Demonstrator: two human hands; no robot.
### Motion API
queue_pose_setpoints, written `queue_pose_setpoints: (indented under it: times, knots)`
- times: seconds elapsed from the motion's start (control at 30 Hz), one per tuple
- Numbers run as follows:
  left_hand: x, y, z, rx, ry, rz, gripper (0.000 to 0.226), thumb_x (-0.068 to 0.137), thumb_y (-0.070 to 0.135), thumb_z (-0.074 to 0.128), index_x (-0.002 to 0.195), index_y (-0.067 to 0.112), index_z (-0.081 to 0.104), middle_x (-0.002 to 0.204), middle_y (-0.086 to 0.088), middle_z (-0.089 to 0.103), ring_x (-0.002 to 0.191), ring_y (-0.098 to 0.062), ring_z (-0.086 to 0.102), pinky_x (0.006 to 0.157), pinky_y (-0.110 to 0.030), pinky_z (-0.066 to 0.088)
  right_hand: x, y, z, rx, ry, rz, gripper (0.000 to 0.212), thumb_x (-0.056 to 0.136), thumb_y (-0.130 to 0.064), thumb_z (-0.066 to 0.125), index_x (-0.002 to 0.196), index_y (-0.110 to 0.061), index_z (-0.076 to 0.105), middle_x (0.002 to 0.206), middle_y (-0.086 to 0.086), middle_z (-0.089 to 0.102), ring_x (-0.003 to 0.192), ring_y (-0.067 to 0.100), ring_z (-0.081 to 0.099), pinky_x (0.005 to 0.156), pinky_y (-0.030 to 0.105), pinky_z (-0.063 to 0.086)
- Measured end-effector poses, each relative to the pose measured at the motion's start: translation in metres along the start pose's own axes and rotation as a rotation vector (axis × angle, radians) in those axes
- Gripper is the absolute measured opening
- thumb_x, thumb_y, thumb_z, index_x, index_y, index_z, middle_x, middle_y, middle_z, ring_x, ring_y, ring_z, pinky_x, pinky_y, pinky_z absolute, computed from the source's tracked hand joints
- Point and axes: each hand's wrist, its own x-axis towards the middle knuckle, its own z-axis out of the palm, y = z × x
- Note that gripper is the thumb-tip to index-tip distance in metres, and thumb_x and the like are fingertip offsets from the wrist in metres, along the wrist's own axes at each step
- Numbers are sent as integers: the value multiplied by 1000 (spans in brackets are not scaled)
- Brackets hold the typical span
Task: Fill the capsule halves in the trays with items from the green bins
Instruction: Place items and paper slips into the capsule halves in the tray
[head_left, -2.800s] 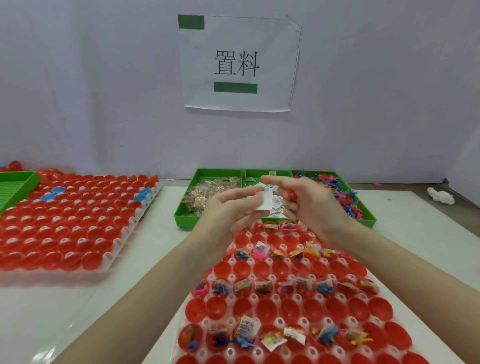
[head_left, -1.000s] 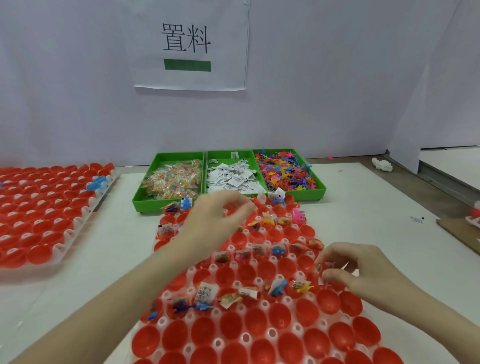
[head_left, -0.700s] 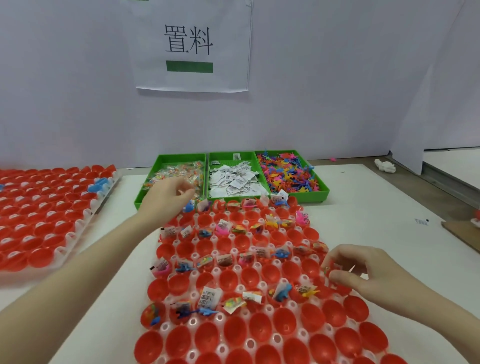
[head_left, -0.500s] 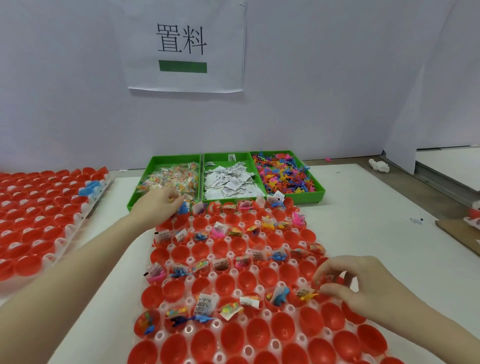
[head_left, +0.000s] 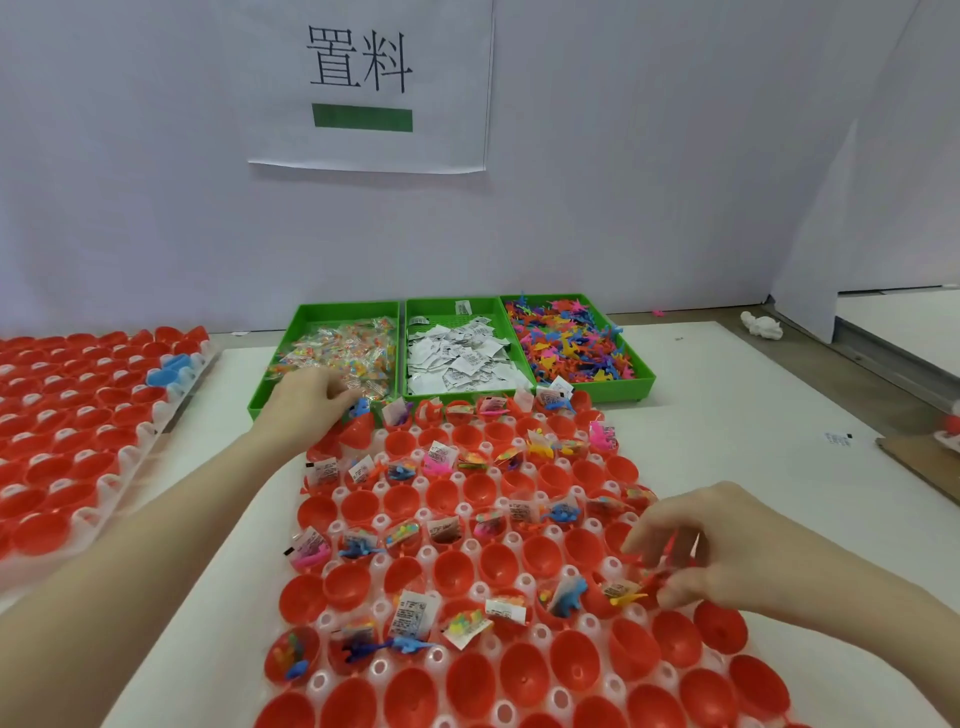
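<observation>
Left hand (head_left: 306, 396): we see its fingers curled into the candy packets at the left green bin (head_left: 270, 387)'s near edge.
Right hand (head_left: 727, 551): we note fingers pinching orange toys over the near tray (head_left: 467, 543).

Red capsule halves (head_left: 530, 556) sat in a translucent white tray (head_left: 470, 545) on a white desk (head_left: 727, 395). Three bright green bins (head_left: 644, 384) held clear packets of multicoloured pieces (head_left: 337, 353), white slips with black print (head_left: 462, 358), and small figures in pink, orange, blue and yellow (head_left: 566, 343). A second tray of red halves (head_left: 62, 426) included a few blue ones (head_left: 169, 371). A white paper sign (head_left: 371, 83) bore black characters above a green bar.
</observation>
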Motion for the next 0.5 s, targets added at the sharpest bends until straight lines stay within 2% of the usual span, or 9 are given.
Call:
queue_pose_setpoints:
  times: [0.07, 0.13, 0.23, 0.37, 0.43, 0.5]
  knots:
    - [2, -2, -2, 2, -12, -9, 30, 91, 27, 59, 76, 2, 67, 77, -14, 65, 67, -23, 54, 62, -29, 39, 0, 0, -4, -22, -4, -7, 43, 62, -14, 82, 69, -49, 58, 76, -20, 66, 71, -7, 58, 57, 8, 42]
    - [4, -2, -3, 18, -30, -13, 29, 90, 30, 60, 74, 7, 68, 76, -12, 67, 67, -24, 57, 62, -32, 43, -2, -1, -8, -49, -34, -7, 44, 63, -16, 82, 74, -50, 57, 85, -15, 64, 76, -8, 58, 59, 9, 43]
    - [9, -1, -3, 59, -56, -34, 34, 90, 33, 58, 76, 4, 70, 77, -15, 69, 70, -26, 60, 59, -30, 45, -7, -5, -17, -63, -100, 10, 42, 64, -20, 81, 80, -50, 57, 88, -16, 62, 82, -9, 57, 63, 11, 45]
    - [15, -2, -4, 26, -74, -77, 41, 92, 35, 48, 78, 2, 68, 65, -8, 61, 64, -23, 54, 54, -26, 36, -5, -10, -40, -29, -51, 9, 35, 63, -24, 83, 86, -44, 66, 87, -22, 66, 76, -6, 60, 60, 9, 44]
    - [18, -3, -3, 0, -18, -80, 37, 92, 33, 47, 86, 3, 68, 75, -9, 63, 70, -25, 56, 55, -27, 35, 10, -9, -53, 68, 57, -16, 23, 66, -24, 82, 79, -38, 70, 81, -22, 68, 67, -4, 62, 55, 7, 43]
    - [21, -2, -1, -17, 16, -73, 31, 90, 31, 53, 106, 7, 66, 100, -11, 64, 90, -26, 59, 67, -30, 41, 36, -3, -63, 184, 206, -23, 13, 71, -21, 78, 71, -33, 71, 72, -12, 71, 61, -5, 61, 52, 6, 41]
